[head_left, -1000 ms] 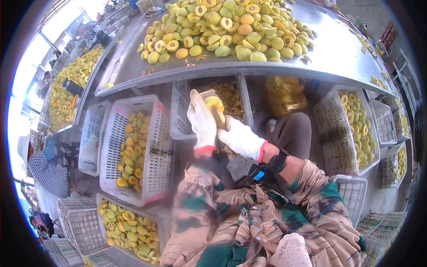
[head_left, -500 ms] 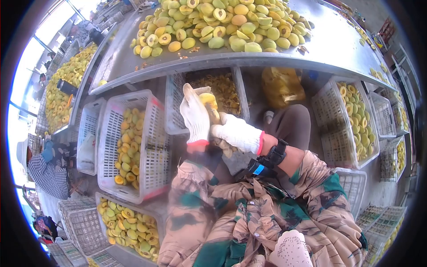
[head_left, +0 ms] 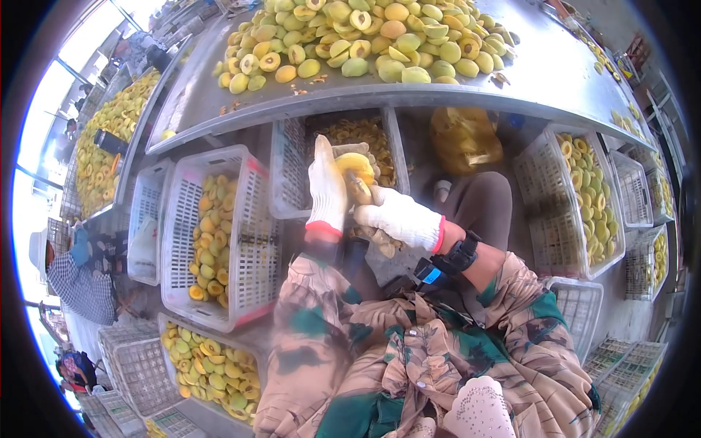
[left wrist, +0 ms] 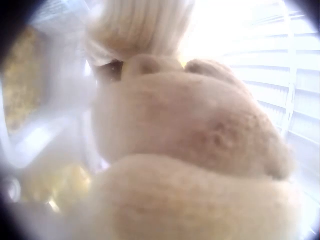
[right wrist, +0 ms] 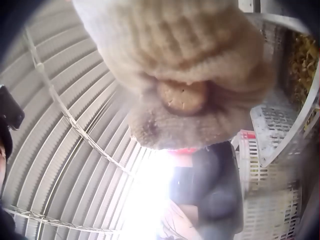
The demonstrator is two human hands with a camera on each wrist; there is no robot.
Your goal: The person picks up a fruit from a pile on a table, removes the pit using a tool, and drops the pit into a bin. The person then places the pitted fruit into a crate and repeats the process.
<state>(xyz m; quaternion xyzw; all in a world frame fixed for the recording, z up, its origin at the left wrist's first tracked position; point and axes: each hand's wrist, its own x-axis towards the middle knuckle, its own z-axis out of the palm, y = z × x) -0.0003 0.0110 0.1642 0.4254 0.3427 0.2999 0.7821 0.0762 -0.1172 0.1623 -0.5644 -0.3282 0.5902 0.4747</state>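
Observation:
My left hand (head_left: 326, 188), in a white knit glove with a red cuff, holds a yellow peach-like fruit (head_left: 353, 163) above the crate under the table. Its thumb points up along one side. Close against the fruit, my gloved right hand (head_left: 405, 217) grips a tool whose round, wood-coloured handle end (right wrist: 183, 98) shows inside the curled fingers in the right wrist view. The tool's working end is hidden between hand and fruit. In the left wrist view, blurred glove fingers (left wrist: 195, 125) fill the middle and hide the fruit.
A heap of halved fruit (head_left: 365, 44) lies on the metal table (head_left: 197, 117) ahead. The crate (head_left: 287, 197) below holds brownish scraps. Crates of fruit stand left (head_left: 252, 285), lower left (head_left: 164, 321) and right (head_left: 537, 212). A yellow bag (head_left: 464, 142) sits under the table.
Both hands stay together at the fruit and have shifted slightly right since half a second ago. More of the fruit's yellow side shows now. The head view has tilted a little since the first frame.

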